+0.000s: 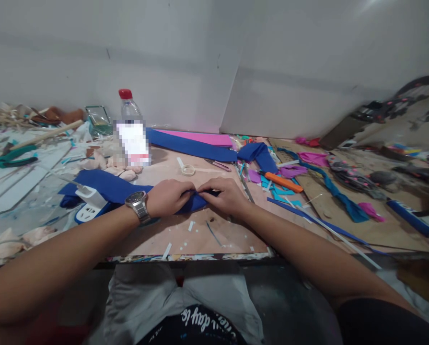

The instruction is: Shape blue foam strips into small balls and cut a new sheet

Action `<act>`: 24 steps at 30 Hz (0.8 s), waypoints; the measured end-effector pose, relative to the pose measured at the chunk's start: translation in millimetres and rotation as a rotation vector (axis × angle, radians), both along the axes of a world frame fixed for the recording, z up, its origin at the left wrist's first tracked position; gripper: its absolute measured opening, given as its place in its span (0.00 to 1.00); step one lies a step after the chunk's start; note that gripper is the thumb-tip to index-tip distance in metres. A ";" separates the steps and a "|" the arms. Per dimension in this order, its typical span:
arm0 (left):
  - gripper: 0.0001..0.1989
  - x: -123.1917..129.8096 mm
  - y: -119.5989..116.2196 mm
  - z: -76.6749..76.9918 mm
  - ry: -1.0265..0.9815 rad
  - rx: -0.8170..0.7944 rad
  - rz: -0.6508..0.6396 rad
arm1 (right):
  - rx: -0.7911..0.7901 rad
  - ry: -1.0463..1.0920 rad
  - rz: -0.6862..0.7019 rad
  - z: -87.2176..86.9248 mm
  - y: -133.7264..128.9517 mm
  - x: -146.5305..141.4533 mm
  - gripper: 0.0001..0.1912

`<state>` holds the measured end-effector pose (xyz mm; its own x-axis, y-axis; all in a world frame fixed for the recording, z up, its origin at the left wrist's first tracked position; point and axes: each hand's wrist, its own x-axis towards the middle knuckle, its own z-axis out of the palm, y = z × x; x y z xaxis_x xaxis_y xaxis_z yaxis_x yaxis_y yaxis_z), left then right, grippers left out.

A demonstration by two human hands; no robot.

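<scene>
A long blue strip of fabric [110, 186] runs from the left of the table to its middle, where its end lies between my two hands. My left hand [169, 197], below a metal wristwatch [138, 203], pinches the strip near its end. Close beside it my right hand [223, 195] pinches the same end between thumb and fingers. The fingertips of both hands nearly touch. A white and blue tool [90, 206] with a cord lies against the strip, left of the watch.
Behind my hands are a tape ring [188, 169], scissors [219, 165], blue [196, 146] and pink strips [200, 138] and a red-capped bottle [125, 94]. An orange cutter [284, 182] and fabric scraps lie right; green-handled pliers [16, 155] lie far left.
</scene>
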<state>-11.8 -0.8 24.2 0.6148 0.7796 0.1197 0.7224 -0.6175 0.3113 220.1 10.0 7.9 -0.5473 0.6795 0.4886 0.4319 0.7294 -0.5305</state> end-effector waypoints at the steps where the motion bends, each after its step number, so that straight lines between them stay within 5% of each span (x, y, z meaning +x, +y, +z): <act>1: 0.16 -0.2 0.1 -0.3 -0.008 -0.009 0.000 | 0.003 0.000 0.004 -0.2 0.4 0.2 0.07; 24: 0.15 -1.0 4.2 4.3 -0.358 -0.303 -0.001 | 0.029 0.007 0.028 3.3 -1.5 -0.3 0.06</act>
